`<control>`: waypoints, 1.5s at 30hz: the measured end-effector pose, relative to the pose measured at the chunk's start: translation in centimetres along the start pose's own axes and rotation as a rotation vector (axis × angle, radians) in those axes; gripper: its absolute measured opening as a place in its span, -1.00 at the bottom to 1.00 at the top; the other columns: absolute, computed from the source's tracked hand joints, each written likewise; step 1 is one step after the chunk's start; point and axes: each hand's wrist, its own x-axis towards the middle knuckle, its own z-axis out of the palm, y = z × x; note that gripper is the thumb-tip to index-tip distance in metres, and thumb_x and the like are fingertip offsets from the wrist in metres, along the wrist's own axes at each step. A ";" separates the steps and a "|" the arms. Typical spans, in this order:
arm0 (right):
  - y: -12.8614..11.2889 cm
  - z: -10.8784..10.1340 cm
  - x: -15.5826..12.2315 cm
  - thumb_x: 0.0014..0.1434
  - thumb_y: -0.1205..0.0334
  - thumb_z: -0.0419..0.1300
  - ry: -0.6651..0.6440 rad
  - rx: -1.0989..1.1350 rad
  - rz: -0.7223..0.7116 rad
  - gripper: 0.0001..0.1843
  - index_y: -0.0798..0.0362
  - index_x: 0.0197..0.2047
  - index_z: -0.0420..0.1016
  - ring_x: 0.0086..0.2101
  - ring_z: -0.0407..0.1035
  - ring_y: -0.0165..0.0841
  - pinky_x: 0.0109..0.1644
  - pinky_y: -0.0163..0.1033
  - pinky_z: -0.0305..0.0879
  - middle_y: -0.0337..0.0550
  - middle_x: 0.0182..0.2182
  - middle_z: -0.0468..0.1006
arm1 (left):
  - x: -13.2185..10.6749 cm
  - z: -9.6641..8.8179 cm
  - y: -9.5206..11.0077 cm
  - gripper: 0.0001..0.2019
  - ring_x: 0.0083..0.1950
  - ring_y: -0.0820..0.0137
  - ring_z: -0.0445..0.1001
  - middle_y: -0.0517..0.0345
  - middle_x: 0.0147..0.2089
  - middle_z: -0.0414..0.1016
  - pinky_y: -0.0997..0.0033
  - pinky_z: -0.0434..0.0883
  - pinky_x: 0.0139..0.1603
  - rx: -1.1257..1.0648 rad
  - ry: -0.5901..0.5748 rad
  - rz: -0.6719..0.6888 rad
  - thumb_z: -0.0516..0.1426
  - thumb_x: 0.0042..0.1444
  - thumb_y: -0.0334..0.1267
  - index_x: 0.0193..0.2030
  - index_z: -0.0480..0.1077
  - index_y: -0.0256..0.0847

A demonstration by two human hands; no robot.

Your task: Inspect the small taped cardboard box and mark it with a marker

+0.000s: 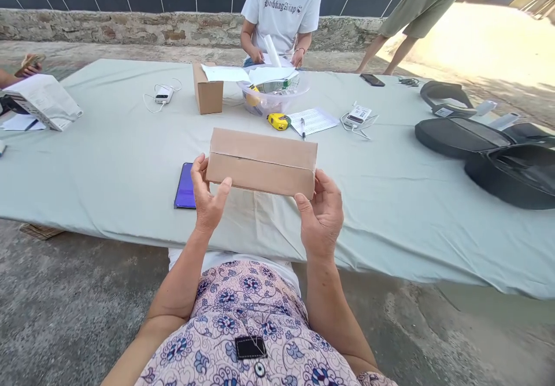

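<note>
A long brown cardboard box (262, 163) is held up above the near side of the table, a seam running along its face. My left hand (209, 195) grips its left end, thumb on the lower edge. The right end is held by my right hand (321, 212), its thumb at the bottom corner and the fingers partly behind the box. Under and beside my left hand lies a flat tablet or phone with a blue-purple screen (184, 186), partly covered by that hand.
On the pale cloth-covered table (108, 172) are an upright cardboard box (209, 94), a clear plastic basin (299, 88), a yellow tape measure (278, 121), a paper sheet (318, 121) with a pen, white cabled devices and black cases (463, 137). A person in a white shirt (281, 10) sits opposite.
</note>
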 end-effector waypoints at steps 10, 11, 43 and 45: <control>0.0 0.4 0.0 0.11 -0.07 0.36 0.139 -0.156 0.203 -0.28 -0.16 0.32 0.35 0.08 0.42 -0.20 0.14 0.03 0.50 -0.13 0.02 0.41 | -0.3 0.3 0.5 -0.30 0.37 0.08 0.37 -0.11 0.33 0.32 0.04 0.38 0.38 0.116 -0.088 -0.028 0.21 0.04 -0.31 0.37 0.23 -0.07; 0.0 0.4 0.0 0.09 -0.07 0.37 0.158 -0.186 0.219 -0.25 -0.16 0.32 0.34 0.06 0.41 -0.21 0.13 0.03 0.50 -0.15 -0.01 0.40 | -0.5 0.6 0.6 -0.34 0.34 0.10 0.40 -0.11 0.31 0.33 0.05 0.40 0.34 0.102 -0.092 -0.030 0.21 0.05 -0.30 0.34 0.23 -0.08; 1.9 0.5 0.1 0.05 -0.07 0.43 0.109 -0.368 0.179 0.07 -0.20 0.52 0.03 -0.02 0.37 -0.12 0.04 0.12 0.51 -0.07 0.00 0.47 | -1.8 2.8 0.2 -0.23 0.19 0.13 0.47 -0.03 0.12 0.36 -0.01 0.45 0.22 0.417 0.158 0.102 0.51 -0.13 -0.01 0.02 0.09 -0.05; 1.6 0.3 0.2 0.10 -0.05 0.37 0.104 -0.318 0.218 -0.10 -0.15 0.45 0.18 -0.08 0.38 -0.19 -0.05 -0.03 0.53 -0.14 -0.11 0.49 | -1.4 2.2 0.1 -0.26 0.17 0.16 0.47 -0.03 0.14 0.36 0.05 0.46 0.19 0.390 0.152 0.072 0.50 -0.09 0.00 0.03 0.11 -0.05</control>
